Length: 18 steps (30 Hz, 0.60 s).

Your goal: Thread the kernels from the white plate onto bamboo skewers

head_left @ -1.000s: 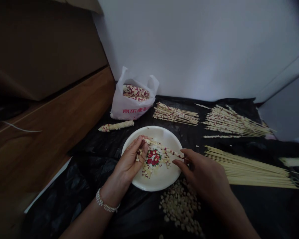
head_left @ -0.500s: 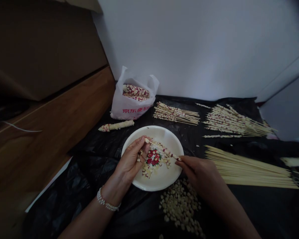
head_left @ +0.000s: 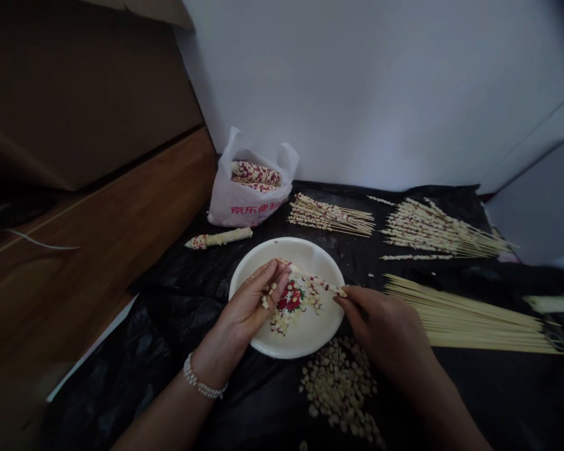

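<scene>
My right hand (head_left: 385, 319) pinches the near end of a thin bamboo skewer (head_left: 317, 280) threaded with cream and dark red corn kernels. The skewer slants up and left over a white basin (head_left: 247, 260). At its far end, the thumb and fingers of my left hand (head_left: 254, 297) are closed, with loose corn kernels (head_left: 267, 295) held against the curled fingers. Whether the skewer tip has a kernel on it is hidden by those fingertips. More loose kernels (head_left: 282, 322) lie in the basin around a printed red flower.
Behind the basin stand a white plastic bag (head_left: 244, 210) of corn cobs and a partly stripped cob (head_left: 220, 238). Kernel-loaded skewers lie in a small bundle (head_left: 329, 216) and a larger one (head_left: 427, 228). Bare skewers (head_left: 470, 316) lie right; pale flat pieces (head_left: 341, 385) are piled in front.
My left fingertips have closed over the skewer's far end, where a kernel and bare stick showed before. My right hand has shifted slightly up and right with the skewer.
</scene>
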Tool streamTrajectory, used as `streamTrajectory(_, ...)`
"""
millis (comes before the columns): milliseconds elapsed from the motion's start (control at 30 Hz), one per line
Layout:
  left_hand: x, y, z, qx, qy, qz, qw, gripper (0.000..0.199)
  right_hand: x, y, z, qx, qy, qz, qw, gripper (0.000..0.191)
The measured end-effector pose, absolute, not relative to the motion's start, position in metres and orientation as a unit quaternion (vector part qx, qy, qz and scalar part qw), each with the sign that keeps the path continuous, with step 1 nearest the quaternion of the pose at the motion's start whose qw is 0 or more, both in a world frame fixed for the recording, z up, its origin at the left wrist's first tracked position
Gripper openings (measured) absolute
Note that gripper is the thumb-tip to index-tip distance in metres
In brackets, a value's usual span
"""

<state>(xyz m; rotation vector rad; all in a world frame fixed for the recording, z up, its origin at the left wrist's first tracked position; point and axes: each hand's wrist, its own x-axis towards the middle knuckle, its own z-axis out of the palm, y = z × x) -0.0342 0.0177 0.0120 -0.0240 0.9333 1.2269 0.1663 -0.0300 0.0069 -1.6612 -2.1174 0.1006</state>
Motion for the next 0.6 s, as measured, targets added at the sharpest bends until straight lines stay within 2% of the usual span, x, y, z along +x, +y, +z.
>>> streamTrajectory(133, -0.037, 0.018, 0.007, 0.014, 0.426, 0.546, 0.721, 0.010, 0.168, -0.031, 0.005, -0.584, -0.788, -0.019, 0.195, 0.018)
streamTrajectory(233, -0.038, 0.019, 0.003, 0.033, 0.425, 0.545, 0.722, 0.009, 0.171, -0.028, 0.007, -0.566, -0.791, -0.074, 0.219, 0.019)
streamTrajectory(267, -0.037, 0.018, 0.002, 0.035, 0.424, 0.549, 0.720, 0.010, 0.172, -0.027, 0.010, -0.559, -0.790, -0.091, 0.235, 0.022)
streamTrajectory(367, -0.034, 0.016, 0.003, 0.022, 0.413, 0.554, 0.723, 0.011, 0.169, -0.025, 0.017, -0.512, -0.807, -0.111, 0.272, 0.050)
streamTrajectory(400, -0.031, 0.014, 0.003, 0.016, 0.408, 0.548, 0.730, 0.011, 0.166, -0.025, 0.019, -0.501, -0.807, -0.121, 0.290, 0.053)
streamTrajectory(500, -0.023, 0.008, 0.003, 0.002, 0.394, 0.505, 0.768, 0.011, 0.148, -0.029, 0.017, -0.474, -0.799, -0.150, 0.338, 0.041)
streamTrajectory(600, -0.016, 0.001, 0.001, -0.006, 0.387, 0.463, 0.797, 0.012, 0.131, -0.035, 0.008, -0.440, -0.818, -0.165, 0.332, 0.034)
